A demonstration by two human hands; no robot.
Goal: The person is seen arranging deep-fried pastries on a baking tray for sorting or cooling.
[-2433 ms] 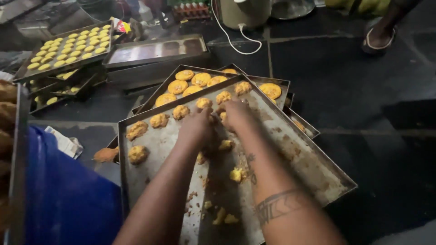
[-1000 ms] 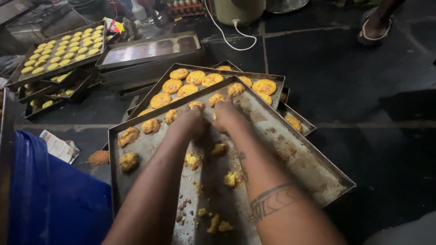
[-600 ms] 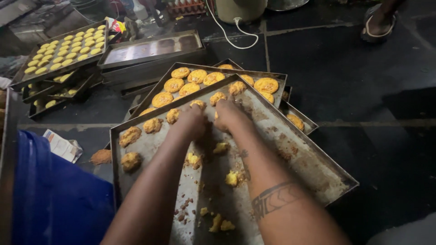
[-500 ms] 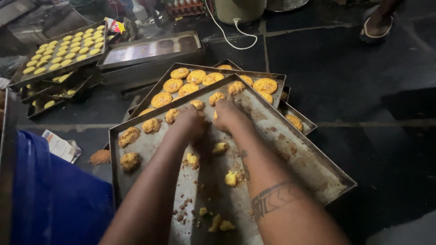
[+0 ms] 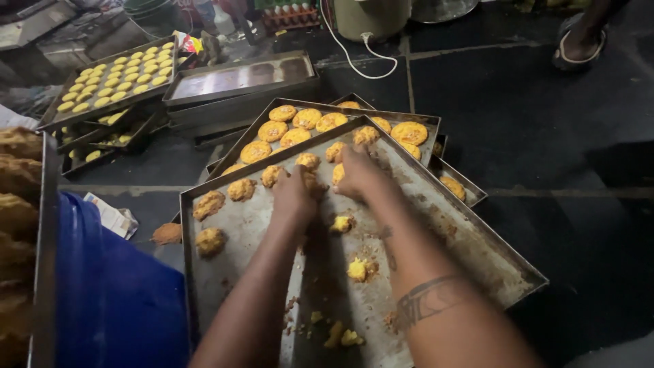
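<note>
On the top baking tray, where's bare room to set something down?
The top tray is bare along its right side, beside the right forearm, and at its left edge below the lone cookie. The far end is crowded: cookies in a row around both the left hand and right hand.

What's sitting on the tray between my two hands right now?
In the head view, a yellow dough lump and crumbs sit on the metal tray between the left hand and right hand.
</note>
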